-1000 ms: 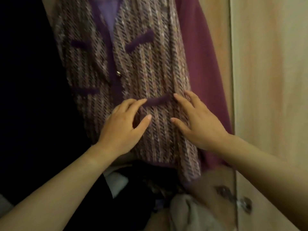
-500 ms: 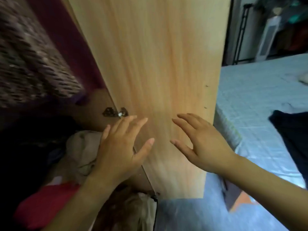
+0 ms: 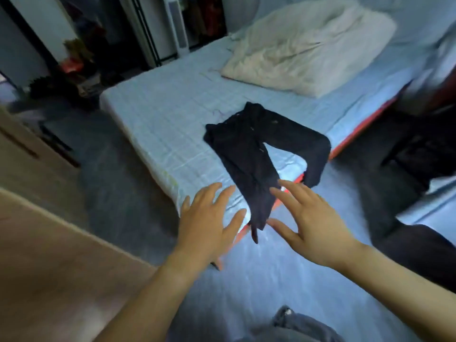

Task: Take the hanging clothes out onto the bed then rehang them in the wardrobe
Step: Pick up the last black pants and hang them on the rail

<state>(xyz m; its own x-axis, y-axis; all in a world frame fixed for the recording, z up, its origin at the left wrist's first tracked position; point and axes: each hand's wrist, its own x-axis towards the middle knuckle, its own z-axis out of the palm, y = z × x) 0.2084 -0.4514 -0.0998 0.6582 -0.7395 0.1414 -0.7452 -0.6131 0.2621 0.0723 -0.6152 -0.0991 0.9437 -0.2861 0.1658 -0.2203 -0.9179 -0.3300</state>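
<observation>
The black cloth trousers (image 3: 246, 149) lie on the near corner of the bed with a light blue sheet (image 3: 160, 119), straight ahead of the hands. One leg runs lengthwise toward the person, and its end hangs over the edge, between the two hands. The left hand (image 3: 209, 223) and the right hand (image 3: 313, 225) are both spread wide and hold nothing. The right hand seems nearer to this leg, but whether it touches cannot be told.
</observation>
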